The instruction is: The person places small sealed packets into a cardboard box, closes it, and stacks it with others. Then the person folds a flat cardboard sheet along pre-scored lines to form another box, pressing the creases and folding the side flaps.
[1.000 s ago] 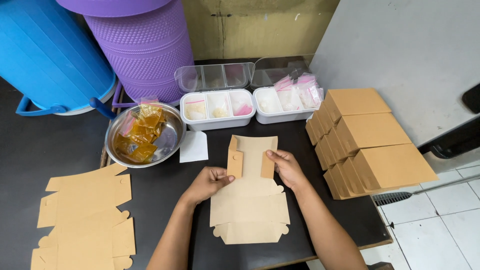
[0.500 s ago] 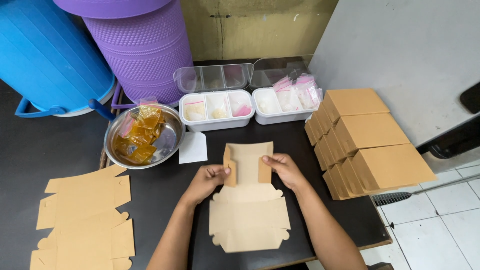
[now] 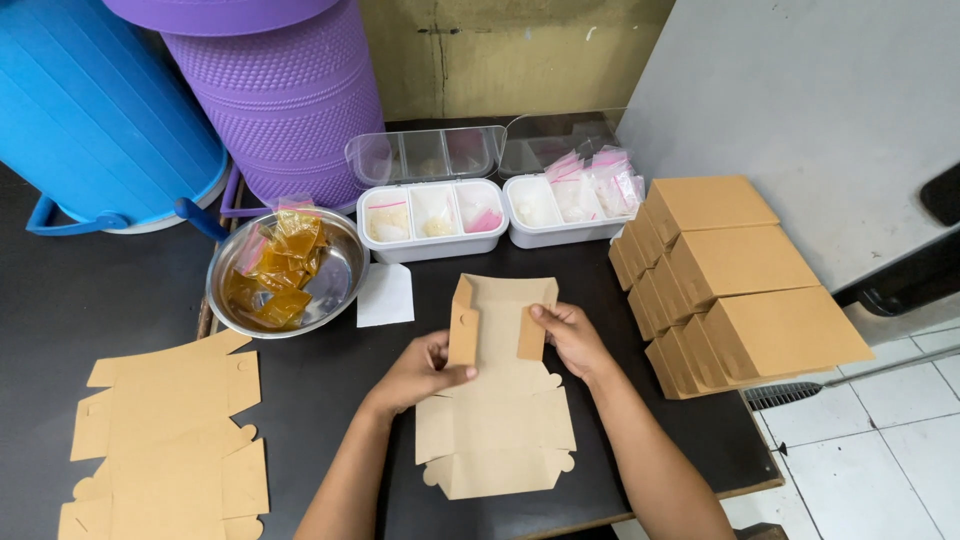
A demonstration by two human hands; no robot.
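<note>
A flat brown cardboard box blank (image 3: 497, 420) lies on the black table (image 3: 330, 390) in front of me. Its two far side flaps stand folded up. My left hand (image 3: 420, 372) pinches the left flap between thumb and fingers. My right hand (image 3: 572, 337) presses the right flap with its thumb on the inside. The near half of the blank lies flat on the table.
A stack of flat blanks (image 3: 165, 440) lies at the left. Folded brown boxes (image 3: 735, 280) are stacked at the right. A metal bowl (image 3: 340, 275) holds amber sachets. Two white compartment trays (image 3: 435, 220) (image 3: 560, 205) stand behind, with blue (image 3: 100, 110) and purple (image 3: 275, 90) containers beyond.
Both side flaps have been raised more upright, and my hands have shifted slightly along them. The view has tilted a little; the other things stay put.
</note>
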